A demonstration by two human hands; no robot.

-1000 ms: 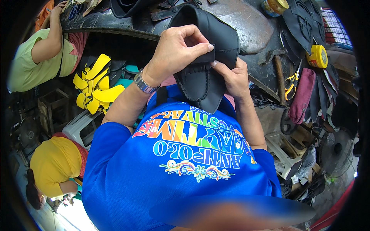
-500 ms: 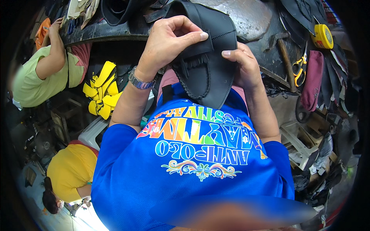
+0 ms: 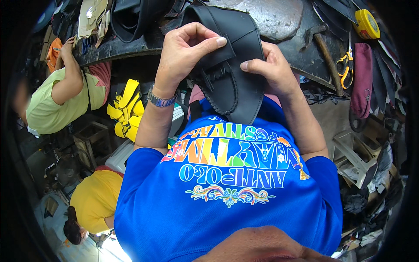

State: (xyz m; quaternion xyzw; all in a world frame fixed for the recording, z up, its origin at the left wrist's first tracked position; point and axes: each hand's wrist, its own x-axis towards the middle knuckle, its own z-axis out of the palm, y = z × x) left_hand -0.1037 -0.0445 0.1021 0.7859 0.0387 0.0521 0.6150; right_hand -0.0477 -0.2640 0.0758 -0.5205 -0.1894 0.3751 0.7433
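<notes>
Black shoe upper (image 3: 242,87), at 12 o'clock, held in front of the blue shirt (image 3: 229,179). L hand (image 3: 185,50) pinches the edge of its strap (image 3: 220,54), thumb to forefinger; R hand (image 3: 275,70) grips the upper's 3 o'clock side, thumb on top, other fingertips hidden. Workbench (image 3: 301,61), dark & scuffed, runs approx. 11 to 2 o'clock; on it, a grey slab (image 3: 279,17) at 1, blotchy, & at 2 a hammer (image 3: 325,56), handle toward the near edge. Also approx. 2: orange-handled scissors (image 3: 348,61) & maroon pouch (image 3: 363,78). Pale stool (image 3: 349,146) at 3, amid clutter. Yellow cut pieces (image 3: 129,91) between 9 & 10 — co-worker in pale-green shirt (image 3: 56,102) beyond; second co-worker, in yellow (image 3: 97,198), at 8.
</notes>
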